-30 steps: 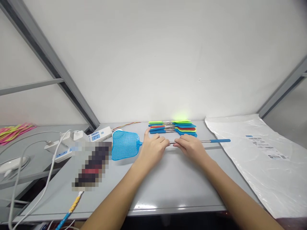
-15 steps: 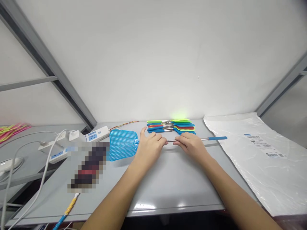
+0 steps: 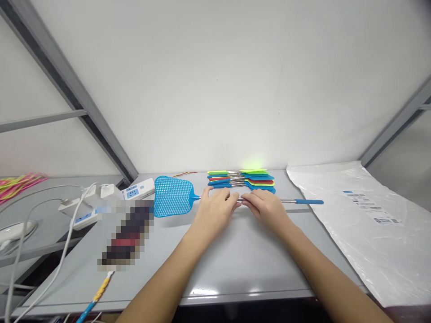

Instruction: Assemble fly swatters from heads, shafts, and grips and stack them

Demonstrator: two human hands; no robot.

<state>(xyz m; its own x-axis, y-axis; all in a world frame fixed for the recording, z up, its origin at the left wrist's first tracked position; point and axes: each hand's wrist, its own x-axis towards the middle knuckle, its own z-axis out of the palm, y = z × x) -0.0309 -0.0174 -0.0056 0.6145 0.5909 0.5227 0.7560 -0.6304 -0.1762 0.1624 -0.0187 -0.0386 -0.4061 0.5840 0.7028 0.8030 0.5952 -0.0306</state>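
A blue fly swatter with a long metal rod is held level above the grey table, its perforated head to the left and its blue grip at the right end. Around the rod near the head, my left hand is closed. My right hand is closed on the same rod, just to the right, so the fingertips of both hands almost meet. Behind them lies a pile of fly swatters in green, blue, red and yellow, with shortened rods.
To the right a large white plastic mailer bag with a printed label covers the table. White power strips with plugs and cables lie at the left, near a pixelated dark object. Pink and yellow strands rest farther left.
My hands have come closer together on the rod. The swatter head has turned and shows flatter to the view, and more rod shows between it and my left hand.
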